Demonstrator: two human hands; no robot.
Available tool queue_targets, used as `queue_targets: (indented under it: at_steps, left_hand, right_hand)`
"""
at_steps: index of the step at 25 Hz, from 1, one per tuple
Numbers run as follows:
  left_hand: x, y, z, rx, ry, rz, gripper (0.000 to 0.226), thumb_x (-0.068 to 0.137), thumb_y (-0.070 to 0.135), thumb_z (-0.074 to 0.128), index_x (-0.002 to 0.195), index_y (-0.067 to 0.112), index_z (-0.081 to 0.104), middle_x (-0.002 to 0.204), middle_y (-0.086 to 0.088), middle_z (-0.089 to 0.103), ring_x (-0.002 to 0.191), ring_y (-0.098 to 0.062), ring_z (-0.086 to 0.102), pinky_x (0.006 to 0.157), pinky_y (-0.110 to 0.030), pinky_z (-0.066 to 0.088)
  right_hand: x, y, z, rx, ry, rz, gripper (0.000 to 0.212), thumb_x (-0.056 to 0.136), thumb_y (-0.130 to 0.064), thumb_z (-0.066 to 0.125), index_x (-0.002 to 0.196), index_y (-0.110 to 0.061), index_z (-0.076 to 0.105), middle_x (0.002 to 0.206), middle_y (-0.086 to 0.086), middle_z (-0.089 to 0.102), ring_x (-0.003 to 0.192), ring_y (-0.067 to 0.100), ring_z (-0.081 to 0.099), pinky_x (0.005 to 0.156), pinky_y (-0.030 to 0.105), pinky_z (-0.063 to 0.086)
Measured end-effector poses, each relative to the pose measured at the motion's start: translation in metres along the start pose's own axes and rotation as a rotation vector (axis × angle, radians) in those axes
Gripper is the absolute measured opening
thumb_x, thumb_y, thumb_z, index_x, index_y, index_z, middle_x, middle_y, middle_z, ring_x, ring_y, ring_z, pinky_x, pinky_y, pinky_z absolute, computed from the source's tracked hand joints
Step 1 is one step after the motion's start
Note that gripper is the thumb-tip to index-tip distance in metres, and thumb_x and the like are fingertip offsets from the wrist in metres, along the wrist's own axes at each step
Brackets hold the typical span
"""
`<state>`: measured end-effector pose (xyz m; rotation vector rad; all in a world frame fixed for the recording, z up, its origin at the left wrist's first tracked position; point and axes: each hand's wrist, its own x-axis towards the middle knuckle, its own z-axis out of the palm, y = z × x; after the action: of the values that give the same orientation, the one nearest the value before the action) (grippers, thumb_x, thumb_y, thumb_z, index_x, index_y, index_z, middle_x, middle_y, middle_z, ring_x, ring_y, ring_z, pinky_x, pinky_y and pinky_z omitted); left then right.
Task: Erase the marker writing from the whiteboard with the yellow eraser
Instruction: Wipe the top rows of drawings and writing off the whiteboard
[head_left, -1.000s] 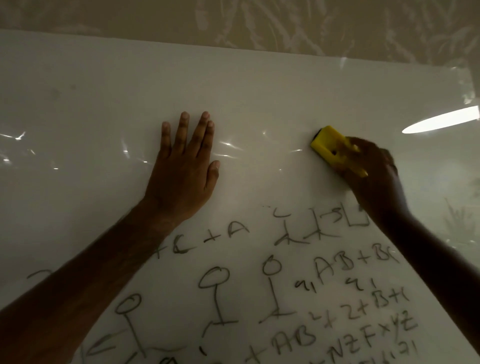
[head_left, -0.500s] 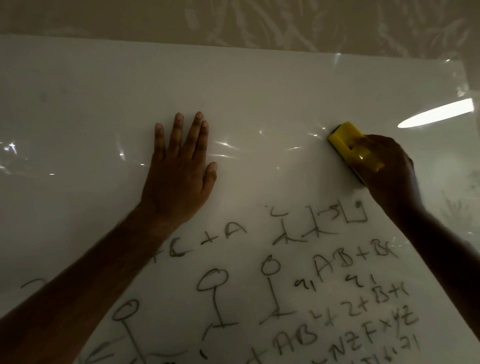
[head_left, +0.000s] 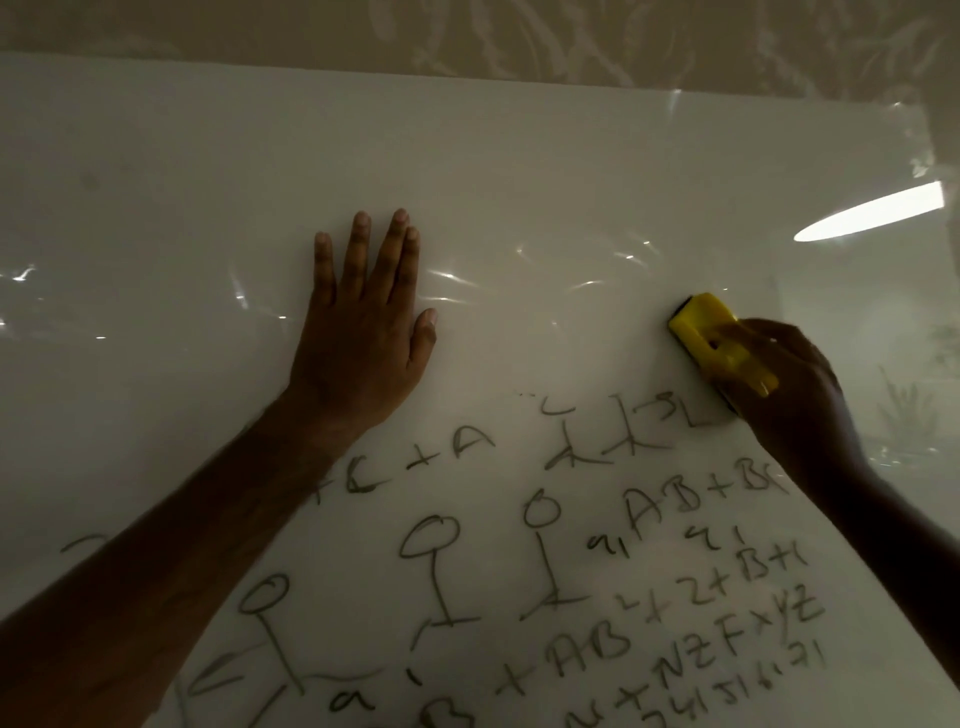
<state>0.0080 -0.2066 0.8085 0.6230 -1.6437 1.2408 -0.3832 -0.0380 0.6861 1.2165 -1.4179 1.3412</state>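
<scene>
Mid-wipe, the right hand gripped the eraser above the remaining writing, which the next stroke probably needed to cross, while the flat-fingered left hand steadied the whiteboard.

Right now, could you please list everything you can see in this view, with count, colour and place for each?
whiteboard: one, white and glossy, fills most of the view.
marker writing: many dark letters, plus signs and stick figures, on the lower half of the board; upper half bare.
eraser: one, yellow, on the board at right, just above the top row of writing.
light reflection: one, bright white streak, upper right of the board.
patterned wall: one, beige, above the board.
left hand: one, pressed flat on the board, fingers straight, centre left.
right hand: one, gripping the eraser at right.
</scene>
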Motion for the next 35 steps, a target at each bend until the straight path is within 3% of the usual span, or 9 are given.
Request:
queue_targets:
  at_steps: [3,6,11,16,19,22,26,31,35]
  left_hand:
    - [0.0,0.0,0.0,-0.001,-0.001,0.0,0.077,0.11,0.044,0.023,0.172,0.0,0.014,0.181,-0.018,0.013,0.166,-0.047,0.011,0.133,-0.067,0.005]
    - [0.0,0.0,0.0,-0.014,-0.002,-0.001,0.077,0.11,0.045,0.024,0.172,0.0,0.015,0.181,-0.018,0.013,0.166,-0.047,0.011,0.133,-0.067,0.005]
    - [0.0,0.0,0.0,-0.009,-0.009,0.005,0.078,0.109,0.045,0.023,0.172,0.0,0.013,0.181,-0.018,0.013,0.166,-0.047,0.011,0.133,-0.066,0.005]
    - [0.0,0.001,0.0,-0.005,-0.002,0.001,0.077,0.11,0.045,0.024,0.172,0.0,0.014,0.181,-0.018,0.012,0.166,-0.047,0.012,0.133,-0.066,0.004]
    - [0.0,0.001,0.001,-0.007,0.004,0.003,0.077,0.11,0.045,0.024,0.172,0.0,0.014,0.181,-0.018,0.012,0.166,-0.047,0.011,0.133,-0.066,0.003]
    - [0.0,0.0,0.002,-0.004,0.006,0.006,0.077,0.111,0.045,0.025,0.172,0.0,0.013,0.182,-0.018,0.012,0.166,-0.047,0.01,0.133,-0.065,0.002]
    - [0.0,0.0,0.002,-0.001,0.01,0.006,0.077,0.111,0.045,0.024,0.172,0.0,0.013,0.182,-0.018,0.011,0.166,-0.047,0.011,0.133,-0.066,0.003]
    - [0.0,0.002,0.002,0.007,0.016,0.007,0.077,0.111,0.045,0.024,0.172,-0.001,0.013,0.181,-0.02,0.012,0.166,-0.048,0.012,0.133,-0.067,0.005]
    - [0.0,0.002,0.003,0.003,0.023,0.012,0.077,0.111,0.045,0.025,0.172,-0.001,0.014,0.181,-0.02,0.013,0.166,-0.048,0.012,0.133,-0.066,0.004]
  right_hand:
    - [0.012,-0.017,0.004,0.037,0.055,0.09,0.048,0.096,-0.027,0.073,0.142,-0.02,0.064,0.146,0.004,0.056,0.123,0.035,0.055,0.094,0.048,0.052]
    - [-0.015,-0.035,0.008,-0.017,0.008,-0.009,0.048,0.096,-0.029,0.069,0.143,-0.019,0.064,0.149,0.006,0.054,0.122,0.033,0.053,0.091,0.04,0.046]
    - [-0.055,-0.01,-0.008,-0.054,-0.115,-0.082,0.05,0.098,-0.042,0.059,0.143,-0.02,0.065,0.148,0.008,0.055,0.123,0.034,0.052,0.092,0.048,0.05]
    - [0.01,-0.003,-0.012,-0.021,0.003,0.014,0.054,0.093,-0.048,0.058,0.133,-0.014,0.071,0.145,0.009,0.059,0.119,0.039,0.059,0.094,0.046,0.049]
    - [0.015,-0.04,0.004,0.004,0.005,-0.052,0.046,0.095,-0.042,0.065,0.135,-0.018,0.069,0.146,0.009,0.058,0.119,0.038,0.058,0.094,0.051,0.052]
    - [-0.016,-0.061,0.016,-0.007,-0.034,-0.15,0.046,0.098,-0.037,0.067,0.14,-0.02,0.066,0.147,0.006,0.056,0.12,0.033,0.054,0.093,0.041,0.048]
    - [-0.05,-0.033,0.007,-0.065,-0.084,-0.306,0.043,0.103,-0.038,0.062,0.142,-0.02,0.066,0.15,0.007,0.055,0.124,0.034,0.054,0.099,0.041,0.049]
    - [0.005,-0.001,-0.004,-0.032,0.008,-0.043,0.053,0.1,-0.049,0.055,0.142,-0.018,0.065,0.149,0.006,0.055,0.123,0.035,0.052,0.094,0.058,0.054]
    - [0.025,-0.049,0.01,0.005,0.068,-0.185,0.04,0.103,-0.037,0.062,0.138,-0.018,0.065,0.145,0.011,0.058,0.12,0.033,0.054,0.093,0.045,0.05]
